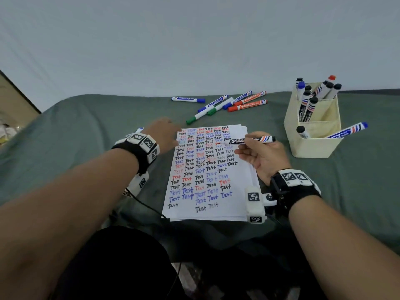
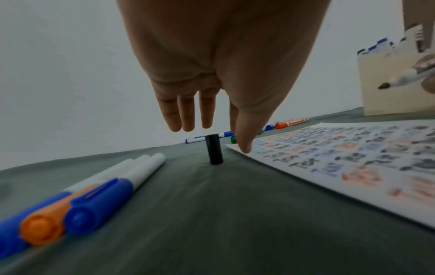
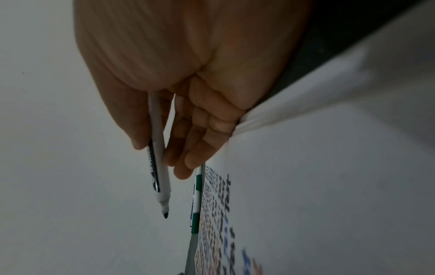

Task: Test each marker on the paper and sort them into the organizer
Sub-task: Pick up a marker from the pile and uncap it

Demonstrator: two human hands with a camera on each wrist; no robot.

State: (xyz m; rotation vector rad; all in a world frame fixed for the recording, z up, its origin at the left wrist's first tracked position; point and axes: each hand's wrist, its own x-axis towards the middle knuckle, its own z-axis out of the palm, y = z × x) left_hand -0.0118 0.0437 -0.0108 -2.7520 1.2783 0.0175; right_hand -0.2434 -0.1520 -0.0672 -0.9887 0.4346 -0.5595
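**Marker sort: partly done, black marker under test**

- Black marker [image 1: 252,140]: uncapped, held over the upper right part of the paper [image 1: 207,211], tip pointing left at the rows of "Test". Right hand [image 1: 263,156] pinches the barrel between thumb and fingertips; the other fingers curl loosely beneath, the little-finger side resting on the paper's right edge.
- Black cap [image 2: 213,149]: standing upright on the cloth [image 1: 86,135] just left of the paper's top left corner. Left hand [image 1: 164,135] hovers above it, fingers straight and close together, thumb tip down at the paper's corner; it holds nothing.
- Paper: nearly filled with black, blue and red "Test" marks; a little blank room at the bottom.
- Organizer [image 1: 311,146], right of the paper: back compartment holds a bunch of capped markers, front compartment holds two, one of them blue and leaning over the rim.
- Untested group [image 1: 225,103], beyond the paper's top edge: about seven capped markers in blue, green and red, lying loose.
- Three more [image 2: 77,201], left of the paper: two blue, one orange, side by side; whether these are tested cannot be told.

Judgement: well past halfway; remaining are this marker's recapping and filing, then the loose group.
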